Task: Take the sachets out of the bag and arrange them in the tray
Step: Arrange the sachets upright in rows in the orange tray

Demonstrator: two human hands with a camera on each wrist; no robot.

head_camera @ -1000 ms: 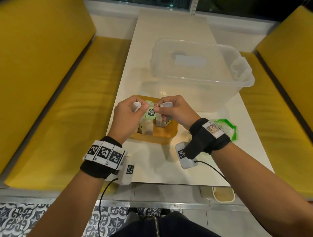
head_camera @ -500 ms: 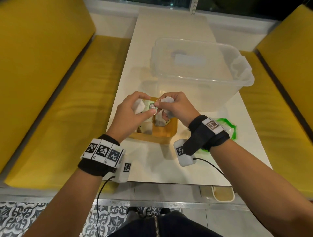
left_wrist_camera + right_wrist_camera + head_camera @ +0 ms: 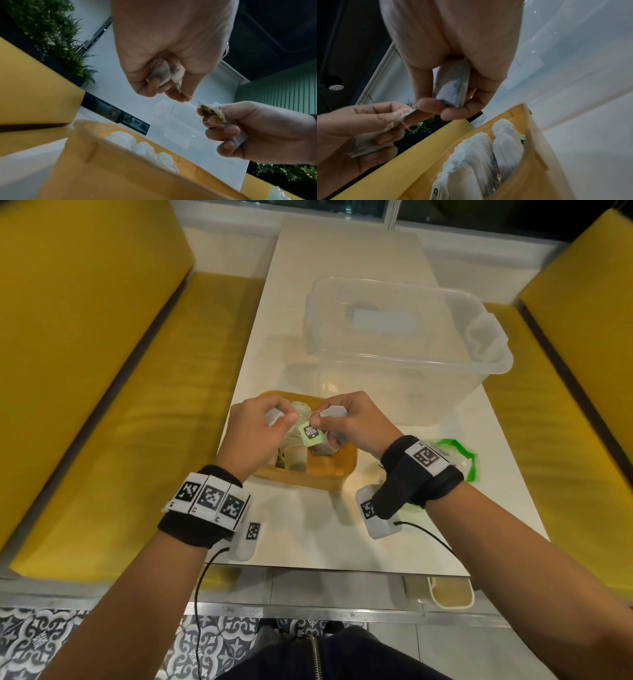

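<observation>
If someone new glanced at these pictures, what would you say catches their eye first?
Probably the two hands meeting above the small yellow wooden tray near the table's front edge: the left hand and right hand each hold a white paper tea sachet, with a pale green string tag dangling between them. Next, the large clear plastic tub behind, and more sachets standing in the tray.

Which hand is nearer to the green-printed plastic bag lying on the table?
Right. The right hand is over the tray, its wrist beside the green-printed bag; the left hand holds a sachet at the tray's far side.
</observation>
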